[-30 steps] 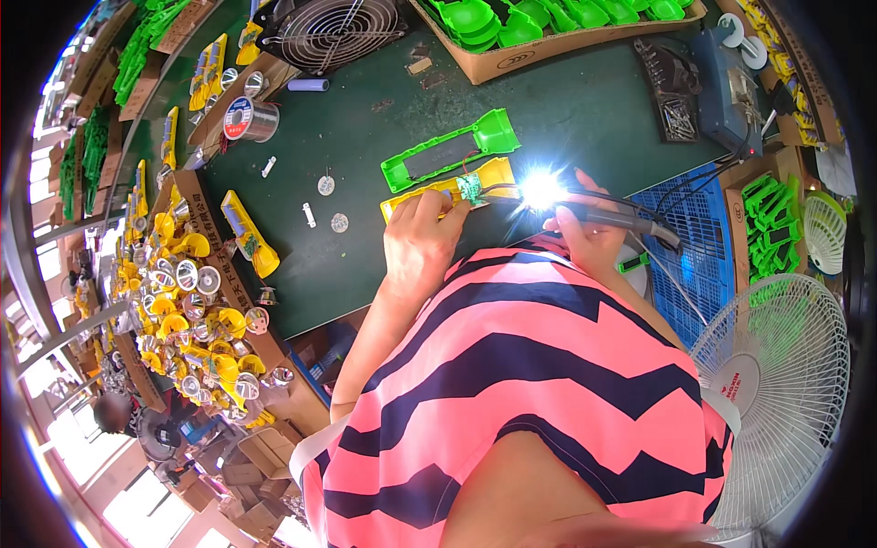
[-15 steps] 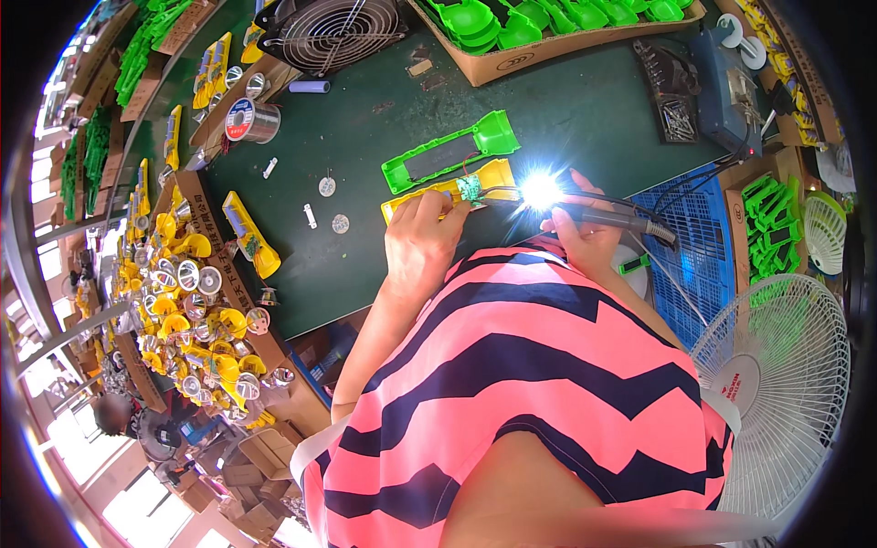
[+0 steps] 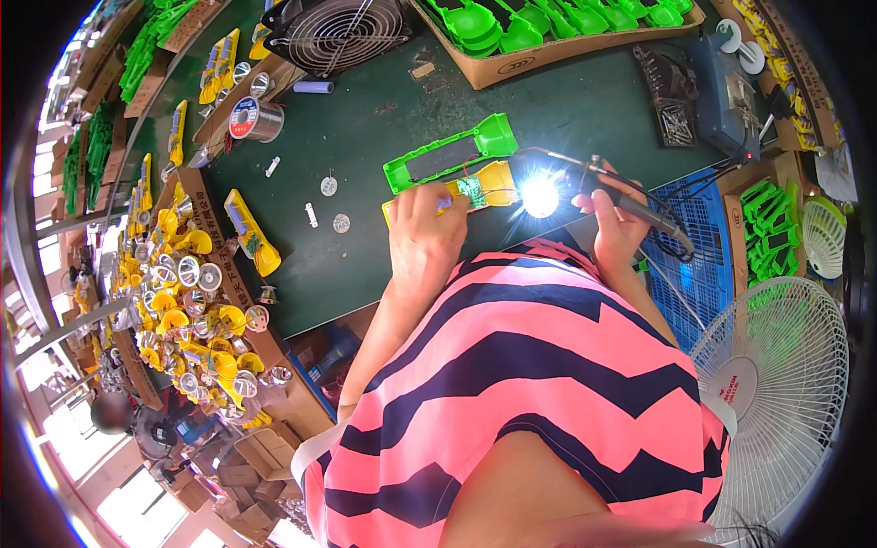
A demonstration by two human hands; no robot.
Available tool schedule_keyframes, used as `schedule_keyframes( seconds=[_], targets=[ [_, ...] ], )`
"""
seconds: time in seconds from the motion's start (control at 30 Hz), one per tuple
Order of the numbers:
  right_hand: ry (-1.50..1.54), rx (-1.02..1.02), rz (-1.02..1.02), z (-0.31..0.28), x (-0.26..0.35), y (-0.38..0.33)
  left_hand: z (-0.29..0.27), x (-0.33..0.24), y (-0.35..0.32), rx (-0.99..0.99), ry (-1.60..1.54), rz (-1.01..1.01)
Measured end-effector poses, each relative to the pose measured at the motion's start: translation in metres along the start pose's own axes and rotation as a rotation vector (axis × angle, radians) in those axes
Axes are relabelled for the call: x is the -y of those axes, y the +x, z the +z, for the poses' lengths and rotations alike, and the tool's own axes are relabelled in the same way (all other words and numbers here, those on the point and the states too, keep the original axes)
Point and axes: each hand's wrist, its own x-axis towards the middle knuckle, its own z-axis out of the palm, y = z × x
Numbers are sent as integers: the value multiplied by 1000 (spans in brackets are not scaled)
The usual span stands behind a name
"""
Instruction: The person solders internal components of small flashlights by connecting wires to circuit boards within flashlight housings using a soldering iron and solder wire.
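My left hand [image 3: 425, 233] is closed on the left part of a yellow flashlight shell [image 3: 499, 181], pressing it against the table. A small green circuit board [image 3: 471, 191] with thin wires lies in that shell. At its right end a lamp [image 3: 540, 197] shines, its glare hiding the detail around it. My right hand [image 3: 618, 228] grips a black soldering iron [image 3: 650, 216] with a thin metal tube along it. The thin front end points left, above the lamp and apart from the board. Just behind the yellow shell lies a green shell half [image 3: 448, 157], joined by a red wire.
On the green table [image 3: 365, 110] stand a solder spool [image 3: 255, 120], a metal fan [image 3: 343, 35] and a carton [image 3: 512, 68] of green shells. Small round discs [image 3: 341, 223] lie left. Yellow lamp parts [image 3: 196, 301] fill a box at left; a white fan [image 3: 776, 365] stands right.
My right hand has drawn the soldering iron back to the right and tilted its front end up, away from the circuit board. My left hand stays nearly in place on the yellow shell.
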Motion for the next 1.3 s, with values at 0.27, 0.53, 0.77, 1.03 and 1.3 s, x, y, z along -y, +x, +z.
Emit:
schedule_keyframes(
  seconds=[0.27, 0.53, 0.77, 1.03, 1.3],
  targets=[
    [-200, -51, -177, -31, -8, 18, -25, 48, 7, 399, 113, -120],
    [-323, -114, -277, -41, -5, 42, 7, 55, -17, -16, -258, -183],
    [-385, -150, -335, -56, -20, 66, -49, 58, 44, -26, -369, 44],
    [-837, -107, -513, -54, -11, 71, -41, 119, 358, 26, 82, 33],
    [-898, -92, -235, -46, 10, 78, 105, 183, 492, 780, 611, -235]
  ],
)
